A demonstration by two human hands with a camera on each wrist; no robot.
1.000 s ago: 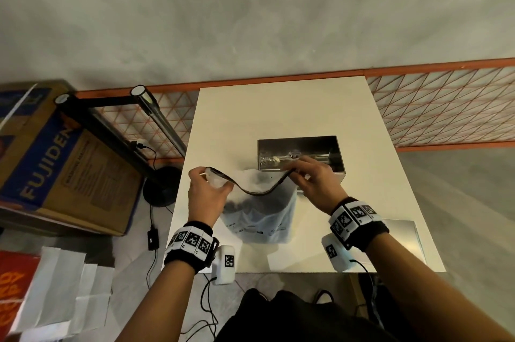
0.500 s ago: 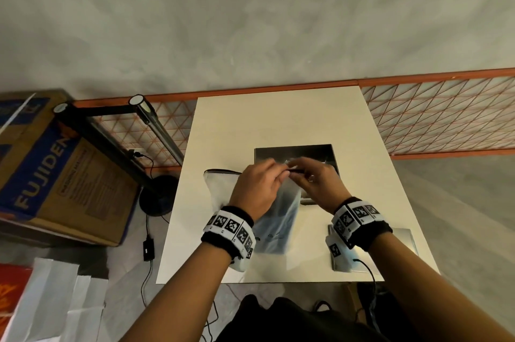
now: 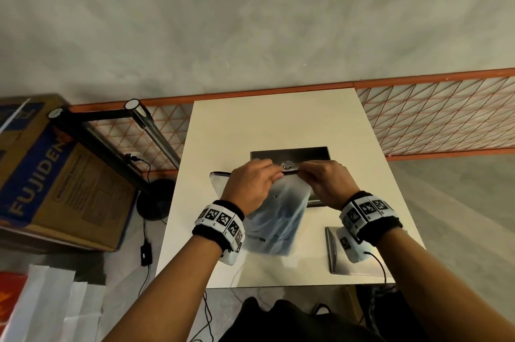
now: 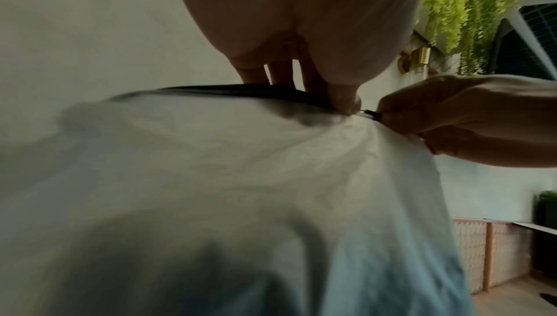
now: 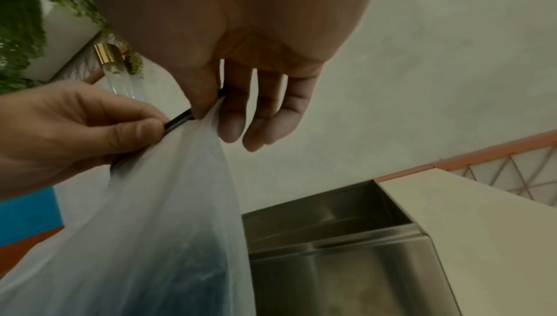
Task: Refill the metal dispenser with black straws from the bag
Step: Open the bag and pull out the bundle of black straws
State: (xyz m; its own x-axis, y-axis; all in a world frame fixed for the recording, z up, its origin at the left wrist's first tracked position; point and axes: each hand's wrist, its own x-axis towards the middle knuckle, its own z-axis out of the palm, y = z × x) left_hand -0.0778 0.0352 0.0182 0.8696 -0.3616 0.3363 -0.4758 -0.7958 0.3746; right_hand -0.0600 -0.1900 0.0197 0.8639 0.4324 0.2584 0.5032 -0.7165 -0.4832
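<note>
A frosted plastic bag (image 3: 278, 219) with a black zip strip (image 4: 241, 90) hangs upright over the white table (image 3: 278, 124). My left hand (image 3: 274, 175) and right hand (image 3: 305, 173) pinch that strip close together, near the bag's right top corner. In the right wrist view, thumb and forefinger of my right hand (image 5: 208, 111) nip the strip and my left hand (image 5: 90, 126) grips it beside them. Something dark shows dimly through the bag (image 5: 165, 226). The open metal dispenser (image 3: 306, 153) stands just behind the hands, its inside (image 5: 331, 214) looking bare.
A flat metal lid (image 3: 334, 252) lies on the table's near right corner, under my right wrist. A black lamp stand (image 3: 111, 143) and a cardboard box (image 3: 55, 180) are on the floor to the left. An orange lattice fence (image 3: 432, 118) runs behind the table.
My left hand has slid along the zip strip from the bag's left corner to the right, up against my right hand. The right hand has kept its grip.
</note>
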